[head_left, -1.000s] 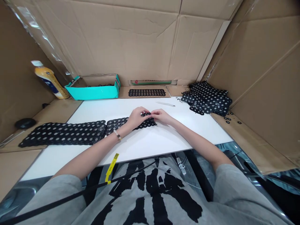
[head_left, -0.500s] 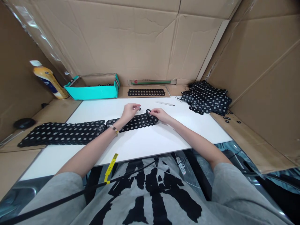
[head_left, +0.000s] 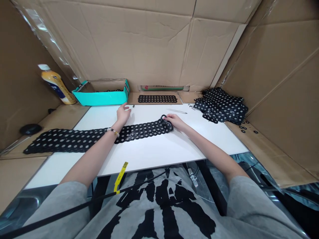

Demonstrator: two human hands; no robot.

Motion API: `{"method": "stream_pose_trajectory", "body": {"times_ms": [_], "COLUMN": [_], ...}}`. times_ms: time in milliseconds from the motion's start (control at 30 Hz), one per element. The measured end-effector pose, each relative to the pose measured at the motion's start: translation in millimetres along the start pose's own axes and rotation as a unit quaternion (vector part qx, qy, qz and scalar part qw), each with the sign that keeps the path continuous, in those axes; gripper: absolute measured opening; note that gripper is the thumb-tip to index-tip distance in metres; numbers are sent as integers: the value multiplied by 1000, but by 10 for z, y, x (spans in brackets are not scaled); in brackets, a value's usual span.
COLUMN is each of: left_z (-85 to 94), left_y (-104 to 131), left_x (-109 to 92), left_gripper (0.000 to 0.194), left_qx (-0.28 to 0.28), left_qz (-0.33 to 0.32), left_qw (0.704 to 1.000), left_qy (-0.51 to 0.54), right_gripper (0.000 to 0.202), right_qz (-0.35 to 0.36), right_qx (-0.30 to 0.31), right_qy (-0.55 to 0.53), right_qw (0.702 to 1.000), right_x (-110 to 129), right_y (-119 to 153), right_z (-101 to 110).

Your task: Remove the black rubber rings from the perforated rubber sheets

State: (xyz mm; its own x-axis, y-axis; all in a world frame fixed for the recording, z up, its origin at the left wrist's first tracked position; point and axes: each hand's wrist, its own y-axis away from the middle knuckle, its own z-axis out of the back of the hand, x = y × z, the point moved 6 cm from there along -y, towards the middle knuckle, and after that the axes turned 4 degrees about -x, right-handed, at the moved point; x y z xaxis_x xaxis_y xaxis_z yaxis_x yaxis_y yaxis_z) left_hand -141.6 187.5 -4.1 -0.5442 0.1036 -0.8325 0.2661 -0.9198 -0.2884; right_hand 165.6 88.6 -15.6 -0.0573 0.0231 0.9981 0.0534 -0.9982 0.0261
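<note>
A black sheet full of round holes (head_left: 139, 131) lies across the white table, its right end curled up. My right hand (head_left: 175, 121) pinches that raised end, where a black loop stands up beside the fingertips. My left hand (head_left: 123, 114) is further back and to the left, just in front of the turquoise box (head_left: 101, 98), its fingers apart and nothing visible in them. Close to its fingertips is a small black piece (head_left: 133, 106); whether it rests on the table cannot be told. Another holed black strip (head_left: 67, 140) extends to the left, partly behind my left forearm.
Black pieces fill the turquoise box. A black grid (head_left: 157, 99) lies at the back, with a white pen (head_left: 176, 111) in front. Holed black sheets (head_left: 221, 104) are piled at right, near loose black rings (head_left: 243, 127). A bottle (head_left: 58, 84) stands at left. Cardboard walls surround the table.
My left hand has moved back and left from the sheet's right end, and its fingers have opened, letting go of a small black piece. My right hand keeps hold of the sheet.
</note>
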Motion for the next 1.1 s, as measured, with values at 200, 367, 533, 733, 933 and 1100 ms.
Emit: {"method": "stream_pose_trajectory", "body": {"times_ms": [200,367,533,733,933,1100], "left_z": [-219,-485,-587,-542,-552,-624], "left_y": [278,952,1303,1298,1268,951], "left_x": [-408,-953,-1122,-1141,-1128,-714], "left_gripper": [32,32,38,31,24,24], "left_qx": [105,241,228,214,214,218], "left_qz": [-118,-265,-283,-264,-241,-12], "left_qw": [987,934,932,940,947,973], "left_qy": [-23,-20,-11,15,15,78], "right_gripper": [24,37,29,30,36,34], "right_qz": [-46,-82,-41,11,19,-4], "right_qx": [-14,35,90,95,77,53], "right_qy": [-45,-100,-95,-44,8,13], "right_qw": [998,991,991,994,997,999], "right_x": [-49,-65,-5,25,21,-36], "right_y": [-4,42,82,117,120,79], "right_z": [-1,-70,-142,-192,-176,-160]}}
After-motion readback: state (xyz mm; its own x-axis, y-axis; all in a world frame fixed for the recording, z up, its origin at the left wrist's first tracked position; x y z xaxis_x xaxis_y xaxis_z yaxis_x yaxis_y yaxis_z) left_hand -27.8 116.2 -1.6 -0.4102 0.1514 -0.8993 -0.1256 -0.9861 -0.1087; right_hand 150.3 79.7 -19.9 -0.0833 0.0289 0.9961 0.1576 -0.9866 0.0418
